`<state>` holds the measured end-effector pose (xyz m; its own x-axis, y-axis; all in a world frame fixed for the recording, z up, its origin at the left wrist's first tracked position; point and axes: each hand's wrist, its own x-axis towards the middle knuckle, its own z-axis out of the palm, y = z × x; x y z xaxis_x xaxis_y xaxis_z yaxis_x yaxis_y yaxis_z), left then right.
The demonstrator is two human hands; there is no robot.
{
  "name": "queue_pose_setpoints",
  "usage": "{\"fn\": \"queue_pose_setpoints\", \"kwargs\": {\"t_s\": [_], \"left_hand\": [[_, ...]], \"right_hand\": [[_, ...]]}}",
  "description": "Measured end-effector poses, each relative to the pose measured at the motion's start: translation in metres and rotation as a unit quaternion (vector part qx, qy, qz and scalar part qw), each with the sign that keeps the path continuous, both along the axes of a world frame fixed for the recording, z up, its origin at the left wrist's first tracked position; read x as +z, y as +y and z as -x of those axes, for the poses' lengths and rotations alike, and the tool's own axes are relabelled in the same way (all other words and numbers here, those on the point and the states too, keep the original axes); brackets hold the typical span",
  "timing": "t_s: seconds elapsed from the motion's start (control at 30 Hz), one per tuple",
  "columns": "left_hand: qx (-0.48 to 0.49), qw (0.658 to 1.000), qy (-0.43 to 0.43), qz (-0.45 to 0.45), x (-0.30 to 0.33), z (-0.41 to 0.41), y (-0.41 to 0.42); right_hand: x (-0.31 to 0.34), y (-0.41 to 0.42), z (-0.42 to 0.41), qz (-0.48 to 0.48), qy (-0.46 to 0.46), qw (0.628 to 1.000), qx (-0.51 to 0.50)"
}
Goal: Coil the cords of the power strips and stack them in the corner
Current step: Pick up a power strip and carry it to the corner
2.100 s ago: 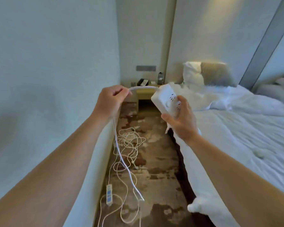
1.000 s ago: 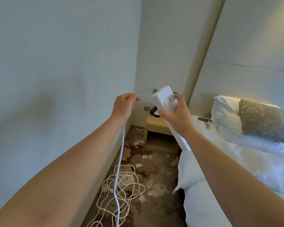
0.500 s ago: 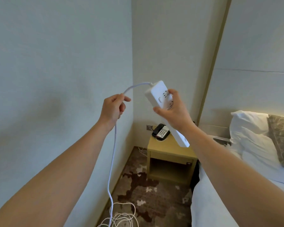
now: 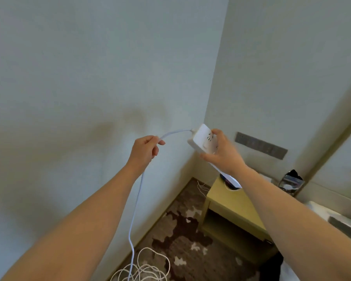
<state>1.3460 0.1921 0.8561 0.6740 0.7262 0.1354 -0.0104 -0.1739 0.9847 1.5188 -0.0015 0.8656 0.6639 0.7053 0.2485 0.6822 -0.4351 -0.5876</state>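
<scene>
Left hand (image 4: 145, 150), frame centre: fingers curled, thumb and forefinger pinching the cord (image 4: 137, 199) a short way from where it leaves the strip. Right hand (image 4: 221, 153), just right of centre: fingers and thumb wrapped round the strip (image 4: 203, 139), socket face toward camera, near its cord end.

Strip's long axis runs from upper left, the cord exit, down to lower right, where its far end pokes out below the right wrist, over the nightstand (image 4: 231, 201). A short span of cord arcs between the hands, bowed upward. From the left pinch the cord drops almost straight down along the left forearm to a loose pile (image 4: 148, 270) on the carpet (image 4: 190, 230) at bottom centre. Other thin wires lie by the nightstand's foot; can't tell what they belong to.

Key relation: free cord lies below the left fingers, strip to their right and slightly higher. Left hand is nearer the slack, right hand only anchors the strip. Next move likely: left hand feeds cord up and across to the strip for a first loop. No loop formed yet, coiling just starting. Risk: pile snagging as it lifts.

Room corner sits behind the strip, wall panel (image 4: 260, 145) to the right.
</scene>
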Motion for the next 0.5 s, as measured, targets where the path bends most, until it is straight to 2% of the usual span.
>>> {"fn": "queue_pose_setpoints", "kwargs": {"t_s": [0.1,0.2,0.33,0.4,0.5], "left_hand": [[-0.001,1.000,0.017,-0.008,-0.006,-0.039,0.028],[-0.013,0.999,0.037,-0.022,-0.003,-0.076,0.053],[-0.025,0.996,0.077,-0.042,-0.004,-0.109,0.089],[-0.017,0.992,0.117,-0.043,-0.017,-0.122,0.106],[0.002,0.988,0.154,0.001,-0.055,-0.144,0.118]], "right_hand": [[0.000,0.028,-0.047,0.057,-0.057,0.997,0.013],[0.003,0.057,-0.090,0.072,-0.125,0.989,0.041],[0.010,0.103,-0.140,0.103,-0.164,0.978,0.075],[0.009,0.130,-0.167,0.105,-0.193,0.970,0.103],[-0.010,0.171,-0.208,0.112,-0.199,0.961,0.156]]}}
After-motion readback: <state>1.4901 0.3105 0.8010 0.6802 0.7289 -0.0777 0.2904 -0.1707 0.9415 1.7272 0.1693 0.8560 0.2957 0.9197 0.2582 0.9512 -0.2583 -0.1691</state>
